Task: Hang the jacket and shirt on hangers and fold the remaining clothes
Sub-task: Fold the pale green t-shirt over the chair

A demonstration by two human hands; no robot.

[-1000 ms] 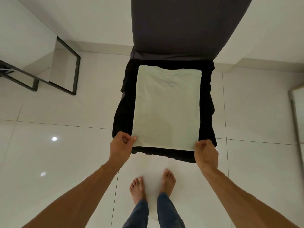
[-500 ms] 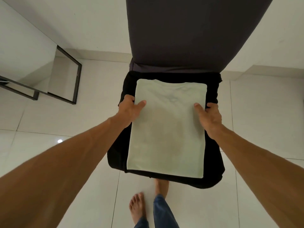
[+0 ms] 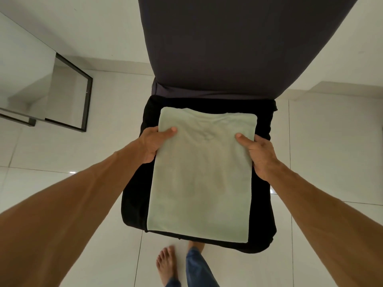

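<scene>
A pale green folded T-shirt [image 3: 202, 183] lies flat on top of a black folded garment [image 3: 262, 204] on a chair seat. My left hand [image 3: 154, 141] grips the T-shirt's left edge near its far end, thumb on top. My right hand [image 3: 258, 151] grips the right edge opposite, thumb on top and fingers under the cloth. The black garment shows as a border around the T-shirt; the seat beneath is hidden.
The chair's dark grey backrest [image 3: 238, 48] rises just beyond the clothes. A black-framed glass panel [image 3: 83, 96] stands at the left on the white tiled floor [image 3: 331, 152]. My bare feet [image 3: 166, 264] are below the chair's front edge.
Both hands left the T-shirt's near corners and moved up its sides to the far end, where they now grip the edges. The view has come closer to the chair.
</scene>
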